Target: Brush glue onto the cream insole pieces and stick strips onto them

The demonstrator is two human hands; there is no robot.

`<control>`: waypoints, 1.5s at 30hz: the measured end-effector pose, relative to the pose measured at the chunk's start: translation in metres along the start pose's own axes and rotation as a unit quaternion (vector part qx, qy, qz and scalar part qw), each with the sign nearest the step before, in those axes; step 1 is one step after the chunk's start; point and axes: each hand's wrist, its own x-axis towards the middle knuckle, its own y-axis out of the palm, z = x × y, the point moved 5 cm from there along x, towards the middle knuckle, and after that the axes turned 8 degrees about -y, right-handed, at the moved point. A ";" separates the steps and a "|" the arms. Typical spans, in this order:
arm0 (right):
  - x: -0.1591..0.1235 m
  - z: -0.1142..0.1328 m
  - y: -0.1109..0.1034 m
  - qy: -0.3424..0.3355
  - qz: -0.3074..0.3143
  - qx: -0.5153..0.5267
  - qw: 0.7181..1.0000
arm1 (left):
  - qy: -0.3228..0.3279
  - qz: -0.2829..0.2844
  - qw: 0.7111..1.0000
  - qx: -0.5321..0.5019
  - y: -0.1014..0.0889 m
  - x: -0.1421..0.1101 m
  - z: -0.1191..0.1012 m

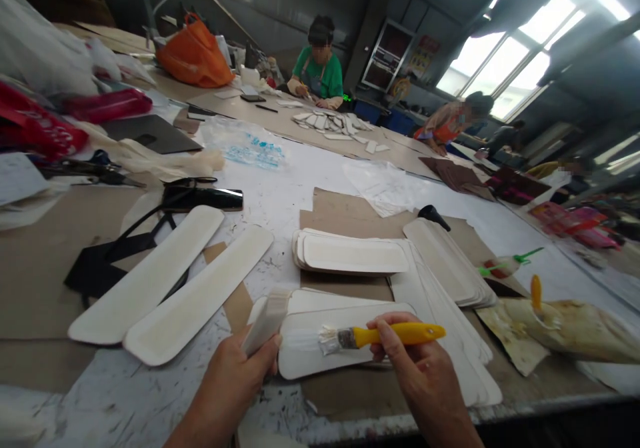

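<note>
My right hand (417,361) grips the yellow handle of a paintbrush (405,333). The brush's white-coated bristles rest over a long white panel with rounded corners (310,351), and a wet-looking white smear shows near them. A thick pale strip or stack of strips (267,321) stands tilted in my left hand (240,368), fingers closed round its lower end at the panel's left side. More white panels lie under the one being brushed. Behind it sits a neat pile of shorter white panels (355,253). Two long cream panels (200,295) lie side by side on the left.
Fanned white panels (450,268) lie to the right, beside a glue-stained bag (575,328) and a green-tipped bottle (505,265). At left are a black phone-like object (205,199), scissors (100,168) and bags. Across the table, a person in green (320,75) works.
</note>
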 end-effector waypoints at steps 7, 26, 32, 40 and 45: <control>0.008 -0.013 -0.063 -0.056 -0.038 -0.220 0.973 | -0.042 -0.015 0.999 -0.018 -0.002 -0.005 -0.001; 0.016 -0.022 -0.092 -0.084 -0.061 -0.229 0.968 | -0.049 -0.019 0.993 0.105 0.003 0.008 -0.007; 0.016 -0.008 -0.114 -0.183 -0.098 -0.330 0.921 | -0.051 -0.025 0.990 0.127 0.001 0.008 -0.011; 0.015 0.009 -0.061 -0.138 -0.008 -0.139 0.981 | 0.015 -0.059 0.996 0.069 -0.005 0.000 -0.024; 0.013 0.024 -0.025 -0.135 0.049 0.009 0.990 | 0.004 0.005 0.998 -0.066 0.000 -0.032 -0.042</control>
